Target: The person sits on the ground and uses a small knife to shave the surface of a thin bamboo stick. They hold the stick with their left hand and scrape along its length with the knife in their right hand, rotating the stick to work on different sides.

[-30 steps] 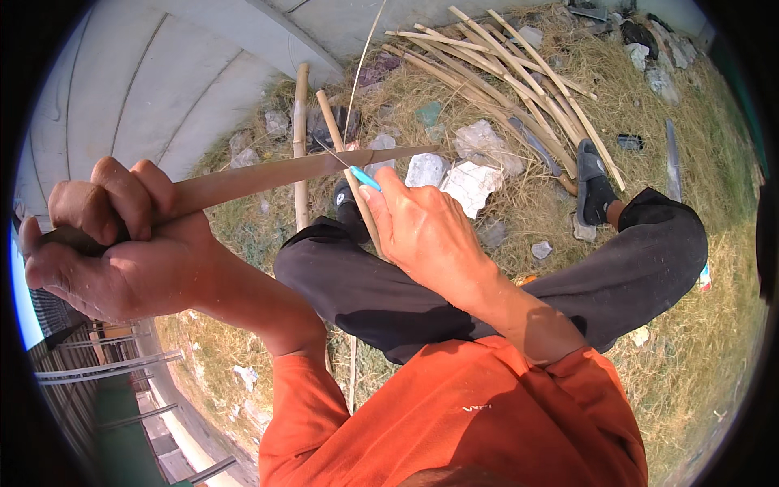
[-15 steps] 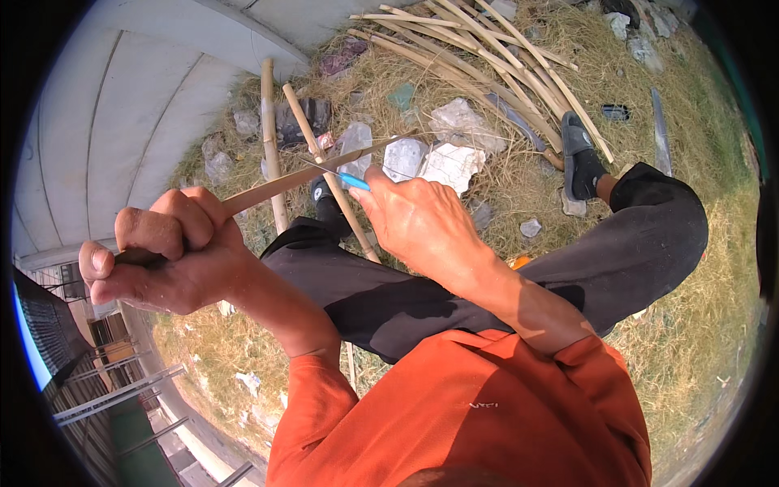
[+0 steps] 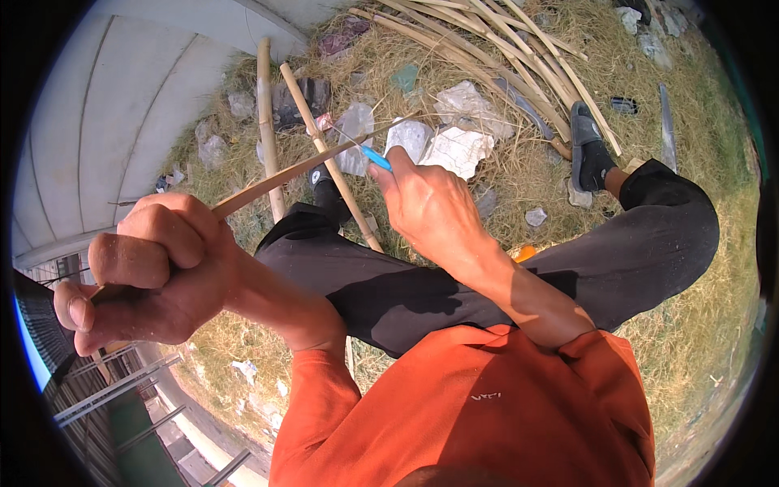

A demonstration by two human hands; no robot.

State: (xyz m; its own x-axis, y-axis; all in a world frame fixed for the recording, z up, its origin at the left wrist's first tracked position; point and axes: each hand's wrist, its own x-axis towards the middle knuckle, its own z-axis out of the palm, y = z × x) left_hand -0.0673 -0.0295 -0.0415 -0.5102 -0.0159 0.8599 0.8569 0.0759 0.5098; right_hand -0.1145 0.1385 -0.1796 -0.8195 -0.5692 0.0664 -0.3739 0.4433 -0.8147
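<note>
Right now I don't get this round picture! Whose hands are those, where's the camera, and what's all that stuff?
There's no robot here, just a person using two bare hands. The camera sits on the person's head and looks down, so you see their own arms. Its very wide lens makes the picture round and bends straight edges.

The left hand grips a long, thin wooden strip. The right hand holds a small blue-handled tool, its thin metal end crossing near the strip; I can't tell whether they touch.

On the ground are dry grass, a white stone and a pile of long pale strips. A big knife lies next to the pile.
</note>
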